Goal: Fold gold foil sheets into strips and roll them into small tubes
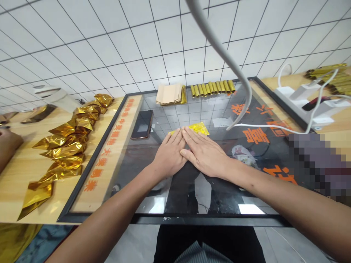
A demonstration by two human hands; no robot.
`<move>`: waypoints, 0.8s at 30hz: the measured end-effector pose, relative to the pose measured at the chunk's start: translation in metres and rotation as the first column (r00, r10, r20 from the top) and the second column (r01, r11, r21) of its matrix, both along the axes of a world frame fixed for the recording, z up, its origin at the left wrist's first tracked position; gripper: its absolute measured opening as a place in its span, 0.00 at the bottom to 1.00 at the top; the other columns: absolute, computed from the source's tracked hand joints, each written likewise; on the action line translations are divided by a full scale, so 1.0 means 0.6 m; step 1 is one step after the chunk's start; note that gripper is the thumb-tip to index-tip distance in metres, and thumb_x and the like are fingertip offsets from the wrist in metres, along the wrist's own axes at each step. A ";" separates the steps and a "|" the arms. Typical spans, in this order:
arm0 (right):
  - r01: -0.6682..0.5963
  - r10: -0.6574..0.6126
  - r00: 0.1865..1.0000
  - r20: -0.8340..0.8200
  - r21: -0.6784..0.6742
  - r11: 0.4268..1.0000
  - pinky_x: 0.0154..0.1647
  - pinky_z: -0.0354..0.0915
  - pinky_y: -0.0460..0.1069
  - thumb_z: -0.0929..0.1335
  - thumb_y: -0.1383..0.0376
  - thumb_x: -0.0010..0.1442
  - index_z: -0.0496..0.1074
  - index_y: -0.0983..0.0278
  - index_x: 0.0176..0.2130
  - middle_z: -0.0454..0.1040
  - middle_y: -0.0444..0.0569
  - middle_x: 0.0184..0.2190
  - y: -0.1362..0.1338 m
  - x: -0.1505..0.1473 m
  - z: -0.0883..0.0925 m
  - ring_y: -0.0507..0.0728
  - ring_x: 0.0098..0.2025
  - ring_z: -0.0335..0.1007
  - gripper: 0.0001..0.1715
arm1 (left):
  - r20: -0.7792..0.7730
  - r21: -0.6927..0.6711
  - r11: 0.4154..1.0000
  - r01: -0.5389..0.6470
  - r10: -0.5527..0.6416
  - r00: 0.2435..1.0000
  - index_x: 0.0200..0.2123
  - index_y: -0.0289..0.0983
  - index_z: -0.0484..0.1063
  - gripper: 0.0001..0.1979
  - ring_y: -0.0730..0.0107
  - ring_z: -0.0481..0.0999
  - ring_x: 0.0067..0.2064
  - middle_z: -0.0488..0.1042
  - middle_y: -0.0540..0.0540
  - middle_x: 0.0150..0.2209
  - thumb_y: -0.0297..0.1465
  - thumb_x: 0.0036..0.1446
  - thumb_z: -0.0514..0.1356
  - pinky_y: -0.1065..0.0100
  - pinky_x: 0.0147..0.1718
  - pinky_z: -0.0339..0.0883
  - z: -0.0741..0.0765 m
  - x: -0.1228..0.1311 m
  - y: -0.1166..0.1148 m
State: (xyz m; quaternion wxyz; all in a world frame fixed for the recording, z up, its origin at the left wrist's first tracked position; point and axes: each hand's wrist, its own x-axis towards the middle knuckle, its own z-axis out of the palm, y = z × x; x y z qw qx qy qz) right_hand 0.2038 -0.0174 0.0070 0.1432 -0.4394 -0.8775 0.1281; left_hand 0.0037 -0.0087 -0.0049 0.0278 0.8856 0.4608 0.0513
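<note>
Gold foil sheet (pixel 197 128) flat on glass tabletop (pixel 214 109), shiny, patterned, mostly covered. Left hand (pixel 169 153) and right hand (pixel 204 151) spread flat, fingers together, pressing its near edge, gripping nothing.

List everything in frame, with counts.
glass tabletop: one, black-framed, centre
foil sheet: one, gold, on the glass, under both hands
foil rolls: one row, gold, far edge of the glass
paper stack: one, tan, left of the rolls
phone: one, dark, on the glass
foil bags: many, gold, wooden table at left
cable: one, white, overhead
another person's hand: one, far left
left hand: flat, open
right hand: flat, open
</note>
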 end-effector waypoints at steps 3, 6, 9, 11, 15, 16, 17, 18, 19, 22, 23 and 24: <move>-0.008 0.008 1.000 0.014 0.007 1.000 0.83 0.45 0.63 0.53 0.45 0.80 0.50 0.78 0.80 0.49 0.65 0.81 0.006 0.008 -0.002 0.66 0.83 0.43 0.49 | -0.013 0.002 1.000 -0.001 0.001 1.000 0.81 0.29 0.47 0.36 0.46 0.50 0.82 0.50 0.33 0.81 0.41 0.77 0.46 0.43 0.79 0.47 0.000 0.000 0.000; -0.015 0.015 1.000 0.003 0.020 1.000 0.83 0.47 0.65 0.52 0.45 0.80 0.51 0.74 0.81 0.51 0.63 0.81 0.013 0.015 -0.002 0.65 0.83 0.45 0.47 | 0.002 0.012 1.000 0.011 -0.011 1.000 0.81 0.31 0.47 0.36 0.49 0.49 0.83 0.51 0.33 0.81 0.42 0.79 0.45 0.43 0.79 0.48 0.001 0.001 0.000; 0.001 -0.001 1.000 0.017 0.022 1.000 0.83 0.47 0.64 0.51 0.45 0.80 0.53 0.73 0.80 0.52 0.63 0.81 0.019 0.018 -0.002 0.65 0.83 0.46 0.47 | 0.000 0.026 1.000 0.014 -0.014 1.000 0.81 0.30 0.48 0.36 0.49 0.49 0.83 0.50 0.33 0.82 0.44 0.80 0.43 0.43 0.79 0.47 0.002 0.001 0.000; 0.038 -0.039 0.998 0.052 0.029 0.999 0.83 0.46 0.64 0.51 0.46 0.80 0.54 0.76 0.80 0.52 0.64 0.81 0.025 0.023 -0.004 0.66 0.83 0.46 0.47 | -0.002 0.038 0.999 0.010 -0.010 1.000 0.80 0.30 0.50 0.36 0.48 0.49 0.83 0.49 0.32 0.82 0.47 0.80 0.43 0.43 0.79 0.47 0.002 0.002 0.000; 0.128 -0.136 0.984 0.117 0.072 0.989 0.82 0.48 0.66 0.52 0.48 0.80 0.58 0.78 0.78 0.51 0.66 0.80 0.043 0.039 -0.006 0.69 0.82 0.48 0.45 | 0.011 0.058 0.998 0.010 -0.010 1.000 0.78 0.38 0.58 0.34 0.45 0.51 0.82 0.50 0.35 0.82 0.50 0.80 0.45 0.41 0.78 0.49 0.003 0.002 -0.002; 0.152 -0.162 0.979 0.127 0.084 0.985 0.81 0.48 0.67 0.53 0.49 0.80 0.59 0.78 0.78 0.52 0.67 0.80 0.047 0.042 -0.005 0.70 0.82 0.50 0.45 | 0.010 0.060 0.998 0.011 -0.012 1.000 0.77 0.40 0.60 0.33 0.44 0.52 0.82 0.50 0.36 0.82 0.50 0.80 0.45 0.40 0.78 0.50 0.003 0.003 -0.002; 0.180 -0.191 0.973 0.131 0.096 0.979 0.81 0.49 0.69 0.53 0.49 0.80 0.59 0.78 0.77 0.53 0.68 0.80 0.050 0.045 -0.003 0.71 0.81 0.51 0.45 | 0.008 0.061 0.998 0.012 -0.012 1.000 0.76 0.42 0.62 0.32 0.44 0.52 0.82 0.50 0.37 0.82 0.50 0.80 0.46 0.39 0.78 0.50 0.004 0.003 -0.002; 0.204 -0.218 0.968 0.126 0.111 0.973 0.80 0.49 0.69 0.53 0.49 0.80 0.59 0.79 0.77 0.54 0.69 0.79 0.052 0.046 0.000 0.71 0.81 0.52 0.45 | 0.005 0.063 0.998 0.012 -0.012 1.000 0.76 0.42 0.63 0.31 0.43 0.52 0.82 0.50 0.38 0.82 0.50 0.80 0.46 0.39 0.77 0.51 0.004 0.003 -0.002; 0.218 -0.233 0.966 0.113 0.128 0.967 0.80 0.49 0.70 0.53 0.49 0.80 0.58 0.79 0.77 0.53 0.69 0.79 0.053 0.046 0.003 0.72 0.81 0.51 0.45 | 0.002 0.065 0.998 0.012 -0.012 1.000 0.76 0.43 0.64 0.31 0.43 0.52 0.82 0.51 0.37 0.82 0.50 0.80 0.46 0.39 0.77 0.51 0.005 0.004 -0.002; 0.162 -0.172 0.984 0.041 0.169 0.972 0.82 0.46 0.67 0.53 0.48 0.80 0.55 0.77 0.79 0.50 0.66 0.81 0.050 0.033 0.009 0.68 0.83 0.46 0.46 | -0.015 0.061 0.998 0.016 -0.015 1.000 0.75 0.40 0.65 0.31 0.42 0.51 0.82 0.50 0.34 0.82 0.49 0.80 0.46 0.39 0.77 0.51 0.006 0.005 -0.002; 0.121 -0.127 0.992 0.024 0.158 0.980 0.82 0.46 0.65 0.52 0.46 0.80 0.54 0.76 0.79 0.49 0.65 0.81 0.048 0.027 0.010 0.66 0.83 0.45 0.46 | -0.022 0.056 0.998 0.019 -0.018 1.000 0.75 0.38 0.64 0.32 0.42 0.51 0.82 0.50 0.32 0.81 0.49 0.80 0.46 0.39 0.77 0.51 0.006 0.005 -0.001; 0.088 -0.090 0.996 0.014 0.132 0.987 0.82 0.46 0.64 0.52 0.45 0.80 0.54 0.75 0.79 0.50 0.64 0.81 0.047 0.021 0.009 0.66 0.83 0.45 0.47 | -0.026 0.052 0.998 0.020 -0.019 0.999 0.75 0.36 0.63 0.32 0.43 0.50 0.82 0.50 0.31 0.81 0.48 0.80 0.46 0.40 0.77 0.51 0.006 0.005 -0.001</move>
